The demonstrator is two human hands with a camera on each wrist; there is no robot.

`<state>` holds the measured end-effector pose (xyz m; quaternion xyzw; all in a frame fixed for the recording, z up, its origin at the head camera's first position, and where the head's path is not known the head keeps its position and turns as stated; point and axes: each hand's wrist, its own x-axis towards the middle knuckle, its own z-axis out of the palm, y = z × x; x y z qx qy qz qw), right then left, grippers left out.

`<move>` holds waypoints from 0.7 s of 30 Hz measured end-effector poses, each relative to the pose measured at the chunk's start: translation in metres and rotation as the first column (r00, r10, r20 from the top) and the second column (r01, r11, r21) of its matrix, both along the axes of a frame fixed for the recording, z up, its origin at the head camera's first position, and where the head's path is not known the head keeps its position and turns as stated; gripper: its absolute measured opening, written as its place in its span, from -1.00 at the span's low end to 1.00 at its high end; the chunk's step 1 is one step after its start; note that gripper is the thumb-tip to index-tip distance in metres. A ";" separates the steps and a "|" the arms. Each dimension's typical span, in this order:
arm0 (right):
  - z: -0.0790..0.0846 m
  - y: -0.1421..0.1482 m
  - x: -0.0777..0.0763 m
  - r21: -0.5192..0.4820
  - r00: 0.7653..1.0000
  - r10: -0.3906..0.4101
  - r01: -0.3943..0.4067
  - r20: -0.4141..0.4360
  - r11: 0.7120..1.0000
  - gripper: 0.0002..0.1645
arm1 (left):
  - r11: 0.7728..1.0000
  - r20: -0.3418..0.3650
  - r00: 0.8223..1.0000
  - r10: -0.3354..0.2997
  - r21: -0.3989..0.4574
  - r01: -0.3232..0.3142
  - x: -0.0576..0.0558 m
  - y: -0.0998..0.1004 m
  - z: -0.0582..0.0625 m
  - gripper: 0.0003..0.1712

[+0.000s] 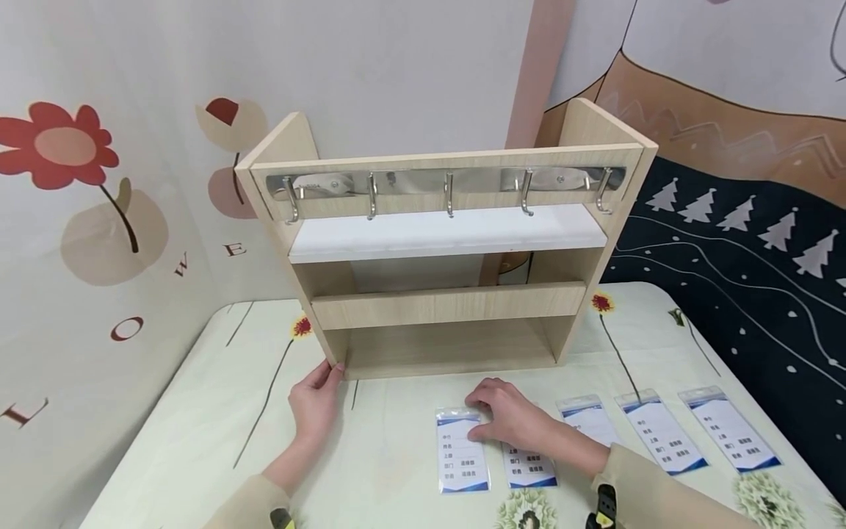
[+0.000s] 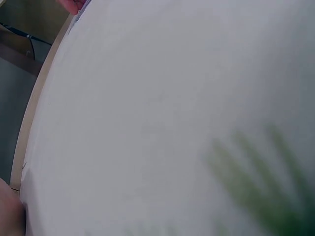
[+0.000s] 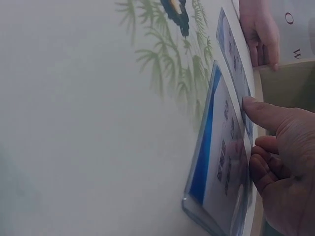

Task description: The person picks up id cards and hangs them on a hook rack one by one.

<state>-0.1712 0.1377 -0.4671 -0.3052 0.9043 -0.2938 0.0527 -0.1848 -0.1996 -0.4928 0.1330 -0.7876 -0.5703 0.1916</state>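
A pale wooden rack (image 1: 449, 307) with metal hooks (image 1: 449, 195) stands on the table, leaning back in the head view. At its lower left corner my left hand (image 1: 314, 404) holds the side panel, thumb at the front edge. My right hand (image 1: 512, 417) is over the badge cards, its thumb touching the right edge of the leftmost badge card (image 1: 463, 459). Its other fingers are bent near that card's top edge, with a gap to the thumb. Partly under this hand lies a second badge card (image 1: 530, 470) in a clear sleeve.
To the right lie more badge cards: one partly behind the right forearm (image 1: 588, 419), one beside it (image 1: 663, 433) and one farthest right (image 1: 730, 430). A flower-patterned cloth (image 1: 390, 448) covers the table. Printed curtains (image 1: 410, 81) hang behind the rack.
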 end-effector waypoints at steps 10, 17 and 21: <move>0.006 -0.005 0.001 -0.019 0.997 -0.037 0.038 0.061 0.999 -0.54 | 1.000 -0.016 1.000 0.002 0.022 -0.002 0.002 0.004 -0.001 -0.63; 0.010 -0.008 -0.002 -0.024 0.995 -0.044 0.047 0.090 0.999 -0.52 | 0.999 -0.012 1.000 0.006 0.040 -0.005 0.000 0.001 -0.002 -0.62; 0.010 -0.010 -0.003 -0.030 0.994 -0.032 0.035 0.101 0.999 -0.55 | 0.999 0.003 1.000 0.005 0.036 -0.005 0.002 -0.001 -0.001 -0.61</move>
